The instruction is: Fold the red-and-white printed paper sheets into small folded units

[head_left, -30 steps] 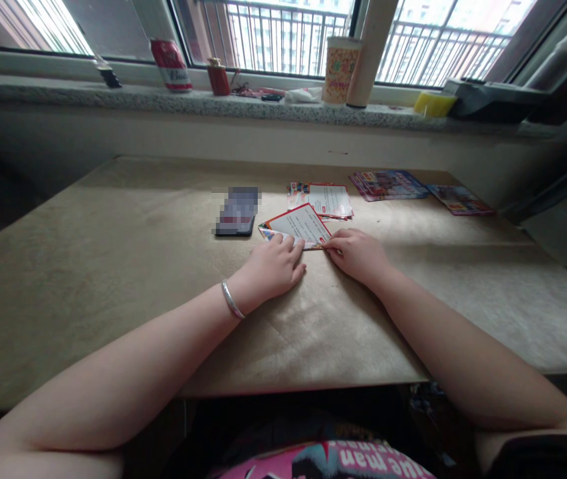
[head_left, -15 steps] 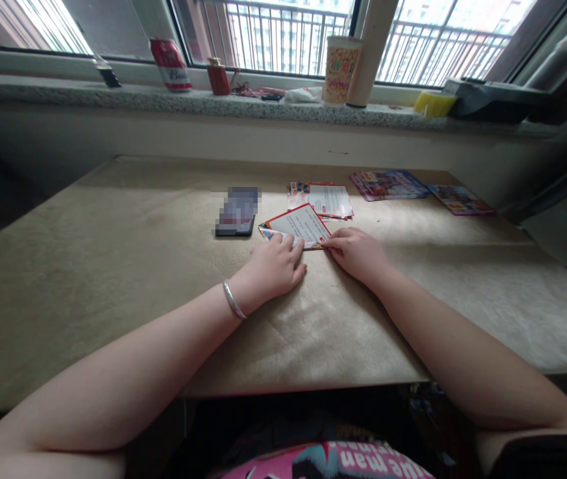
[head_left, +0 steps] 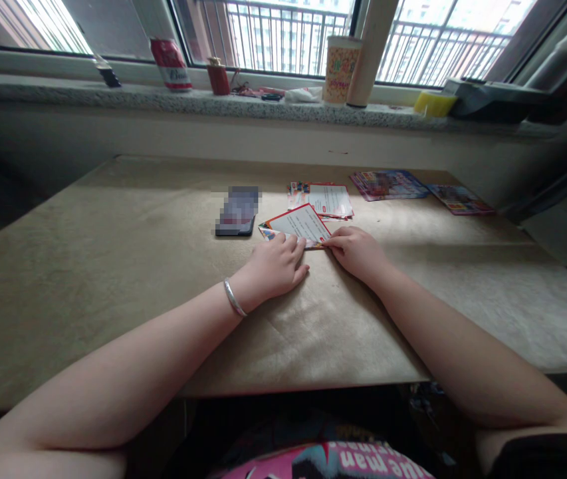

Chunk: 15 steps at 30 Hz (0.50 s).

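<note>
In mid-frame on the table (head_left: pixel 113 279), the left hand (head_left: pixel 276 266) is lying flat and open, pressing the near edge of a card (head_left: pixel 299 224). The right hand (head_left: pixel 357 253), fingers curled, is touching its right corner; I cannot tell whether it is pinching. On the sill at the top, a cup (head_left: pixel 340 70) and a can (head_left: pixel 170 64) are standing, contents hidden. Both hands are staying where they were.

Daylight from the window (head_left: pixel 273 33) is overexposed; the table (head_left: pixel 113 266) lies dim, with edges bowed by wide-angle distortion.
</note>
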Each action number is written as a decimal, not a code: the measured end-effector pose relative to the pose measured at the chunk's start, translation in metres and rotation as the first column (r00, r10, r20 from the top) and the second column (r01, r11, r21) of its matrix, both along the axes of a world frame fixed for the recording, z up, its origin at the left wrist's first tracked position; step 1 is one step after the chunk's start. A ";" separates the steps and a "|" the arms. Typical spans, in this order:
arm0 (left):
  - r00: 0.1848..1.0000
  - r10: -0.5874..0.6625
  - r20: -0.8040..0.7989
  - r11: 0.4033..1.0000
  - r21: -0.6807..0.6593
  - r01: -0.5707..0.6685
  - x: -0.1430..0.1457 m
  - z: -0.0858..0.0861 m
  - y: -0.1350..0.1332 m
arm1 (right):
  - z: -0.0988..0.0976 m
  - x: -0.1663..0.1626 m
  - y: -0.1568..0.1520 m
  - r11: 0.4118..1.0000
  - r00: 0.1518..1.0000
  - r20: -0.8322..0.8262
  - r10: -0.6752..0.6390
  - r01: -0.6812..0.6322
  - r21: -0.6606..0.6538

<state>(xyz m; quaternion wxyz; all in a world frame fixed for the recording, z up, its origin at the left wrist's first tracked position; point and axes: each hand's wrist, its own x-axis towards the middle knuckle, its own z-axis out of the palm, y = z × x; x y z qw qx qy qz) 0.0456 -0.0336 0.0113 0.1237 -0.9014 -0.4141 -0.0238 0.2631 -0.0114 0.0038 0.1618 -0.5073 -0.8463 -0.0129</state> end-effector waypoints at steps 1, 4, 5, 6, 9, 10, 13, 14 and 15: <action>1.000 0.002 0.005 1.000 0.000 -0.002 0.000 0.001 0.000 | 0.000 0.000 0.000 1.000 1.000 -0.002 -0.002 0.002 0.002; 1.000 0.015 0.022 1.000 -0.003 -0.015 0.001 0.001 0.001 | -0.001 0.000 0.000 1.000 1.000 -0.006 -0.006 0.006 0.006; 0.999 0.019 0.027 1.000 -0.005 -0.019 0.001 0.001 0.001 | -0.001 0.001 0.000 1.000 1.000 -0.014 -0.009 0.009 0.009; 0.999 0.023 0.032 1.000 -0.006 -0.022 0.001 0.001 0.002 | -0.001 0.002 0.000 1.000 1.000 -0.025 -0.015 0.016 0.010; 0.999 0.025 0.039 1.000 -0.011 -0.024 0.000 0.001 0.003 | -0.001 0.005 0.000 0.998 0.995 -0.078 -0.064 0.065 0.006; 0.999 0.026 0.040 1.000 -0.013 -0.025 0.000 0.001 0.003 | -0.001 0.007 -0.001 0.997 0.993 -0.093 -0.076 0.077 0.003; 0.999 0.023 0.041 1.000 -0.021 -0.023 0.000 0.000 0.003 | 0.000 0.009 -0.003 0.998 0.992 -0.110 -0.058 0.059 0.004; 0.999 0.020 0.045 1.000 -0.021 -0.019 0.000 0.000 0.003 | 0.000 0.009 -0.003 0.999 0.994 -0.103 -0.037 0.038 0.008; 0.999 0.014 0.050 1.000 -0.019 -0.014 0.001 0.000 0.003 | 0.000 0.009 -0.004 1.000 0.996 -0.092 -0.014 0.015 0.012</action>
